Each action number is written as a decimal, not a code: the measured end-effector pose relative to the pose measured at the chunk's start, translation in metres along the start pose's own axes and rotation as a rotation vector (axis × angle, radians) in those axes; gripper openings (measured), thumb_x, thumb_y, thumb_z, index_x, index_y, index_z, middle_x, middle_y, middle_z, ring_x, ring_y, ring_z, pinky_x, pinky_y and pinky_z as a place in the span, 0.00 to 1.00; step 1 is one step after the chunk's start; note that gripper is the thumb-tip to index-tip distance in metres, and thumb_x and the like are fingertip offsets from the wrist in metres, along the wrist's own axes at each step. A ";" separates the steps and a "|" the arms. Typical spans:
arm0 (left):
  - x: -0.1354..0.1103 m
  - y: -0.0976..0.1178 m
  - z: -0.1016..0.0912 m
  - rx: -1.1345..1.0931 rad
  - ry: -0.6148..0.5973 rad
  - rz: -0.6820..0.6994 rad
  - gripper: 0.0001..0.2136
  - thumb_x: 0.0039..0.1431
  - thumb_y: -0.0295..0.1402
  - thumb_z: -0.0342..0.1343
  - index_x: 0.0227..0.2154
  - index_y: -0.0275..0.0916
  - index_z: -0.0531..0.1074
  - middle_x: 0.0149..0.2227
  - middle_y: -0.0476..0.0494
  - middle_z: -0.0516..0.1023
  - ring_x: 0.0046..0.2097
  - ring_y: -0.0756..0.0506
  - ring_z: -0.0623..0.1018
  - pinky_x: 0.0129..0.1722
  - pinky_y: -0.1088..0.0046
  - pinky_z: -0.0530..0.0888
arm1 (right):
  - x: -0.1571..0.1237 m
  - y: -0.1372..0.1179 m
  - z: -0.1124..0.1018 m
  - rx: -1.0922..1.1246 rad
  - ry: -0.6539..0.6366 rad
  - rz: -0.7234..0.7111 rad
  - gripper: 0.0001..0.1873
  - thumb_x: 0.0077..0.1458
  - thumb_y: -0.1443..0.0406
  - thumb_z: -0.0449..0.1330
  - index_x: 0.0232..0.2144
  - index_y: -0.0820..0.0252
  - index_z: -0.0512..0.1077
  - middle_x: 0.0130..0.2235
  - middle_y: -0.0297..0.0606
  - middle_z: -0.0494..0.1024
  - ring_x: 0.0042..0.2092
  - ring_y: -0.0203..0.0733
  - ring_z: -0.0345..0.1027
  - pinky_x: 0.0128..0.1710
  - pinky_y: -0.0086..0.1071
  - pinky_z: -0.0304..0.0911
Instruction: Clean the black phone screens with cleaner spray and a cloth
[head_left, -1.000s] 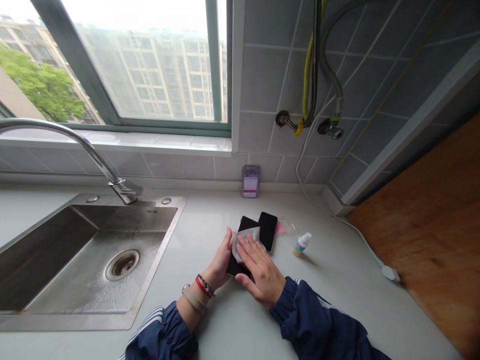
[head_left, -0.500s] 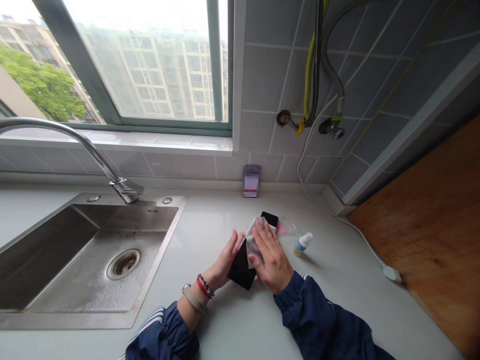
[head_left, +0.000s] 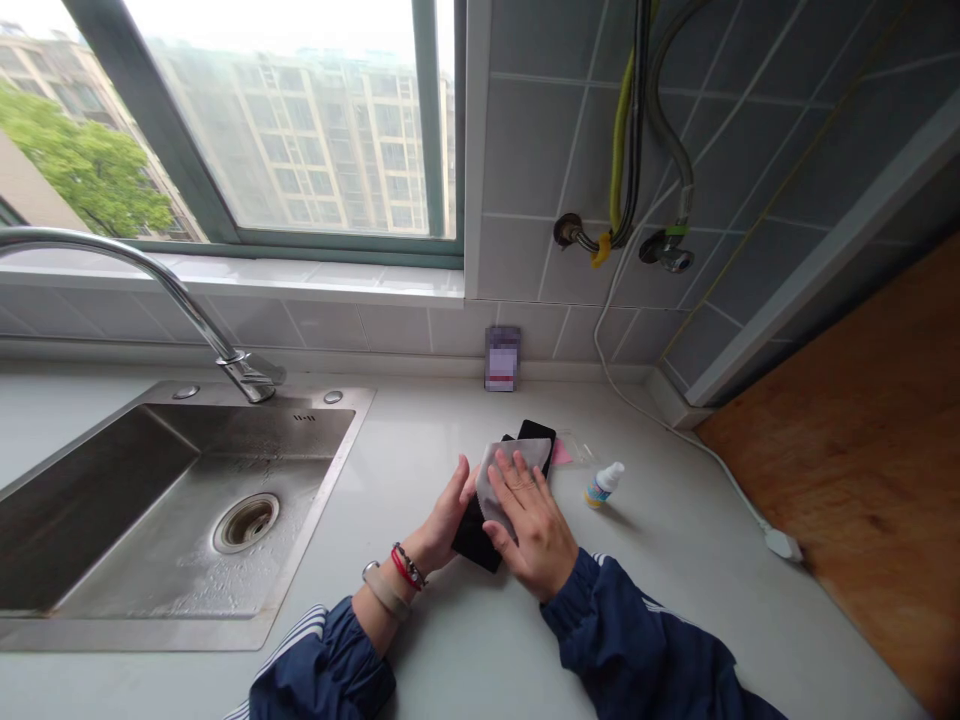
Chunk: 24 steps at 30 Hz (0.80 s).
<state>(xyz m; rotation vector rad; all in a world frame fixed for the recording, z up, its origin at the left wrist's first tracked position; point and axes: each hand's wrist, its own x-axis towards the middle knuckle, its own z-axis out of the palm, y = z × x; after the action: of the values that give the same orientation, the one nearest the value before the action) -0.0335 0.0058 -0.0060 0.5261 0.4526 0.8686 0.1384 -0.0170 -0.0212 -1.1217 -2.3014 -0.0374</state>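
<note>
A black phone (head_left: 474, 540) lies flat on the white counter (head_left: 675, 560), and a second black phone (head_left: 540, 434) lies just behind it. My left hand (head_left: 444, 522) grips the near phone's left edge with curled fingers. My right hand (head_left: 528, 528) lies flat, fingers stretched out, pressing a grey cleaning cloth (head_left: 502, 472) onto the phone's screen. The cloth hides most of the screen and part of the far phone.
A small white dropper bottle (head_left: 602, 484) and a pink packet (head_left: 561, 454) lie right of the phones. A steel sink (head_left: 172, 500) with a curved tap (head_left: 225, 350) fills the left. A white cable (head_left: 697, 450) runs to a plug (head_left: 781, 545); a small box (head_left: 502, 357) stands against the tiles.
My right hand slid the cloth up the phone towards the far end, then back a little towards me. My left hand stayed on the phone's left edge.
</note>
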 end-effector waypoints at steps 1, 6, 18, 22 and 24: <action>-0.001 -0.001 0.001 0.014 -0.013 -0.014 0.35 0.67 0.56 0.47 0.70 0.41 0.58 0.62 0.37 0.74 0.63 0.34 0.72 0.67 0.56 0.61 | 0.001 0.004 -0.001 -0.003 0.031 0.026 0.37 0.72 0.56 0.47 0.74 0.58 0.39 0.74 0.47 0.46 0.74 0.60 0.37 0.68 0.63 0.50; -0.002 -0.002 0.005 0.060 -0.013 0.006 0.34 0.68 0.56 0.46 0.69 0.41 0.60 0.63 0.38 0.73 0.64 0.34 0.71 0.67 0.57 0.60 | 0.002 0.007 -0.002 0.000 0.062 0.064 0.37 0.72 0.54 0.45 0.74 0.58 0.36 0.74 0.48 0.44 0.74 0.61 0.34 0.68 0.64 0.48; 0.003 0.005 0.002 -0.135 0.106 0.129 0.35 0.66 0.56 0.48 0.67 0.38 0.62 0.57 0.32 0.78 0.58 0.33 0.78 0.65 0.54 0.64 | -0.005 -0.022 -0.007 0.049 -0.206 -0.240 0.36 0.70 0.51 0.51 0.70 0.68 0.56 0.73 0.48 0.50 0.74 0.61 0.36 0.70 0.59 0.47; 0.002 0.010 0.003 -0.191 0.016 0.125 0.36 0.67 0.57 0.44 0.68 0.36 0.60 0.57 0.30 0.77 0.57 0.32 0.78 0.63 0.52 0.66 | -0.006 -0.028 -0.011 0.111 -0.222 -0.314 0.29 0.70 0.54 0.51 0.65 0.66 0.64 0.71 0.45 0.58 0.73 0.56 0.43 0.71 0.55 0.48; 0.002 0.012 0.003 -0.215 -0.019 0.124 0.36 0.68 0.57 0.42 0.69 0.36 0.59 0.58 0.29 0.76 0.56 0.32 0.78 0.62 0.51 0.67 | -0.006 -0.031 -0.012 0.132 -0.194 -0.323 0.27 0.70 0.56 0.51 0.64 0.67 0.66 0.70 0.46 0.61 0.72 0.56 0.48 0.70 0.54 0.50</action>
<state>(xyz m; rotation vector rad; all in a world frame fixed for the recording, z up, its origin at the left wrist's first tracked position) -0.0379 0.0135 0.0030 0.3671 0.3068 1.0176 0.1241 -0.0445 -0.0077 -0.7061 -2.5952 0.1021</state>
